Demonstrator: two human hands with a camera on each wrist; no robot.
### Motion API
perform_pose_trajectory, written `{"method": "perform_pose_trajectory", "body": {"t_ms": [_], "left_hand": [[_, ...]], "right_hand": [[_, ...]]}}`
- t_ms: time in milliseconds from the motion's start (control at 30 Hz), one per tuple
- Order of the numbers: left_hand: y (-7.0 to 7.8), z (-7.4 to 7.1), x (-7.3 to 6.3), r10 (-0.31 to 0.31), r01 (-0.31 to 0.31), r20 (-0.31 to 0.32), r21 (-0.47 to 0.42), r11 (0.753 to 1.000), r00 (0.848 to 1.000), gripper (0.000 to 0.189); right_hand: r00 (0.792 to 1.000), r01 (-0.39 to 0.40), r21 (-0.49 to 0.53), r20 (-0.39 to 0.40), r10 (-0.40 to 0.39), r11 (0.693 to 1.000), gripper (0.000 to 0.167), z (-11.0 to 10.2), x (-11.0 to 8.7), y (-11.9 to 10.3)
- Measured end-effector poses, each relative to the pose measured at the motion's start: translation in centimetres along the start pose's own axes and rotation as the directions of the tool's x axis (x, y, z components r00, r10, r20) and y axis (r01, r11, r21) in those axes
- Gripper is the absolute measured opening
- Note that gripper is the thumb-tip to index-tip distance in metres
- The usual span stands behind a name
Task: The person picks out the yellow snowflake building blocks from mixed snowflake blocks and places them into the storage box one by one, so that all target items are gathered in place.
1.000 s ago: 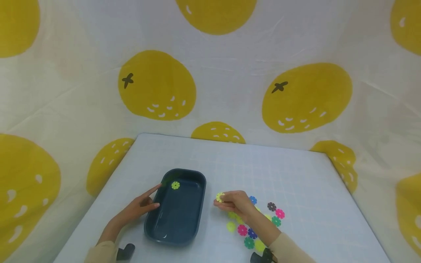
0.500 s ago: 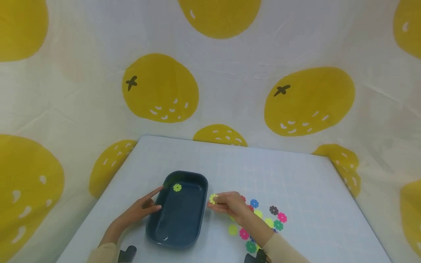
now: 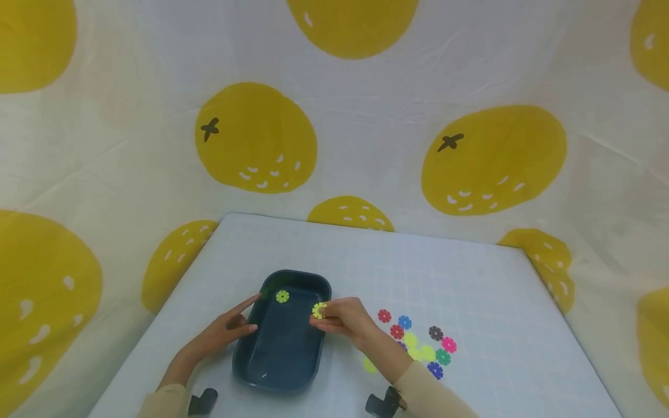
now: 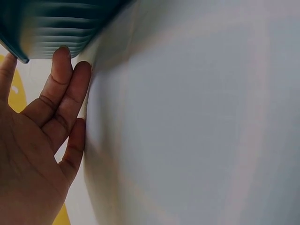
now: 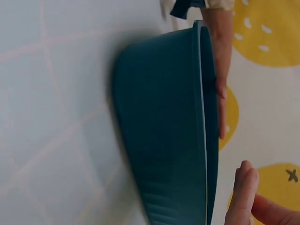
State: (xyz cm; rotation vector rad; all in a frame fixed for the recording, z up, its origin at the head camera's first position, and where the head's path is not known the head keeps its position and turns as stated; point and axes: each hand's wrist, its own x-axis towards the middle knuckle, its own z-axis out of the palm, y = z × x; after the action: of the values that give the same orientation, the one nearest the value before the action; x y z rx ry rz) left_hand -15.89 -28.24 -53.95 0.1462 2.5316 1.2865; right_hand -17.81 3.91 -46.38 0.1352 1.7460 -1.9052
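A dark blue-green rectangular tub [image 3: 279, 348] stands on the table, with one yellow-green notched plastic disc [image 3: 282, 296] lying at its far end. My right hand [image 3: 347, 318] pinches another yellow notched disc [image 3: 318, 310] between thumb and fingers, over the tub's right rim. In the right wrist view, the right fingertips [image 5: 246, 187] show beside the rim, and the disc is hidden. My left hand [image 3: 216, 338] touches the tub's left rim with spread, fairly straight fingers. In the left wrist view, those fingers [image 4: 61, 70] rest near the ribbed outer wall.
Several notched discs in red, blue, pink, black, green and yellow lie scattered to the right, such as a pink one [image 3: 449, 345] and a black one [image 3: 435, 333]. The right forearm covers part of them. A white cloth with yellow fruit prints hangs behind the table [image 3: 460, 278].
My right hand has moved left with the yellow disc, from beside the scattered discs to over the tub's right rim. The left hand stays at the tub.
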Motion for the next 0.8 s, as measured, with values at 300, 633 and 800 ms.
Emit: {"method": "perform_pose_trajectory", "body": {"t_ms": [300, 633, 800], "left_hand": [[0.1, -0.2, -0.1, 0.004, -0.004, 0.013, -0.008, 1.0, 1.0, 0.076], [-0.2, 0.0, 0.1, 0.023, -0.023, 0.006, -0.002, 1.0, 1.0, 0.076], [-0.2, -0.2, 0.1, 0.059, -0.059, 0.028, 0.001, 0.998, 0.998, 0.075]], "right_hand": [[1.0, -0.011, 0.007, 0.013, 0.011, 1.0, 0.025, 2.0, 1.1, -0.7], [0.999, -0.026, -0.024, 0.019, 0.026, 0.999, 0.023, 3.7, 1.9, -1.4], [1.0, -0.02, -0.036, 0.007, 0.021, 0.999, 0.023, 4.5, 2.5, -2.0]]}}
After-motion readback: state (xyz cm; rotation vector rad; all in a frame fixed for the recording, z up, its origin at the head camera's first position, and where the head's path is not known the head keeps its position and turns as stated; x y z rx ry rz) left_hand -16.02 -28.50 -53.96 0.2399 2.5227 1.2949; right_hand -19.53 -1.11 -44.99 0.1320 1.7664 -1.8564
